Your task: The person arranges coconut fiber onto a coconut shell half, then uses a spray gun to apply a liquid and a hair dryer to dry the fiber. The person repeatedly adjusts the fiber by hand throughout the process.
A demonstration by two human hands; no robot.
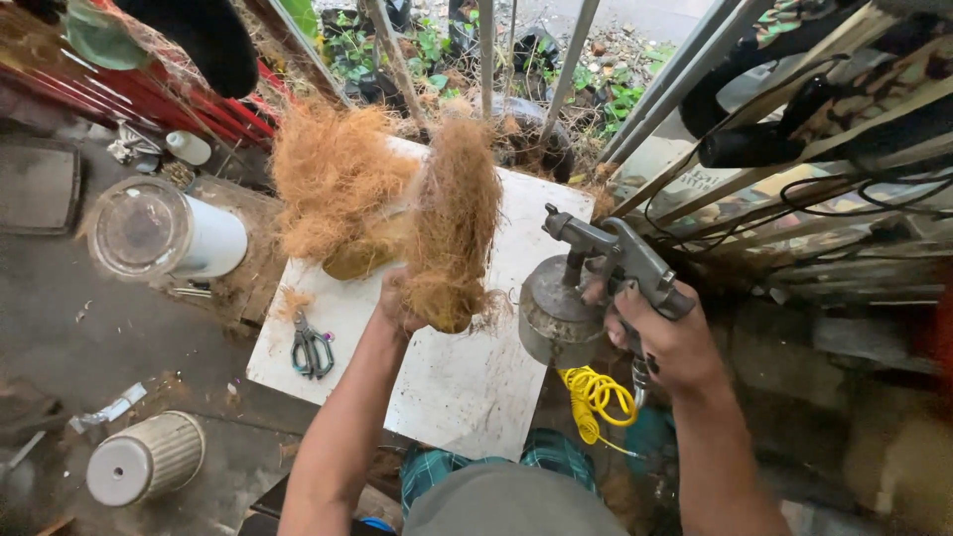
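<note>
At the far left a clear-lidded white container [164,233] stands on the floor, a ribbed white pot [144,459] below it. Scissors [312,347] lie on the white worktop [447,387], beside a loose heap of coconut fibre [333,179]. The left hand [402,303] grips a fibre bundle [454,223] from below, holding it upright above the worktop. Just right, the right hand [665,337] clasps a metal spray gun [596,278], nozzle toward the bundle, yellow coiled hose [596,397] trailing beneath.

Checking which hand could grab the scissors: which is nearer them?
Left. The left hand holds a fibre bundle just right of the scissors; the right hand grips the spray gun, farther right.
</note>
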